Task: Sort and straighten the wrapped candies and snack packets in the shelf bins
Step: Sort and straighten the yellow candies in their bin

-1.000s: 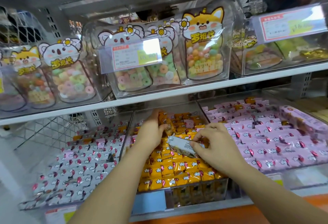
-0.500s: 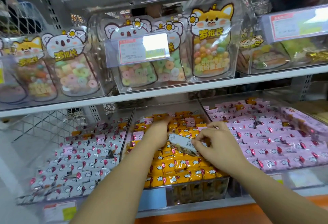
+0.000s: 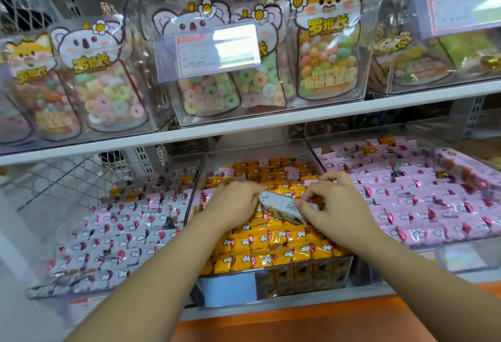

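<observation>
The right hand (image 3: pixel 336 208) pinches the silver packet (image 3: pixel 279 207) in its fingers, long axis slanting up-left to the left hand (image 3: pixel 235 203), whose fingers' hold cannot be told.

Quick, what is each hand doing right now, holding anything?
Left hand: fingers bent down at the end of the white packet, over the yellow candies; grip cannot be told.
Right hand: pinching the white packet.

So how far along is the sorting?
Done: front rows of yellow candies in the middle bin lie neat. In hand: right hand pinches a white packet above them, left hand beside it. Left: pink strays at that bin's back, orange strays in the pink bin.
</observation>
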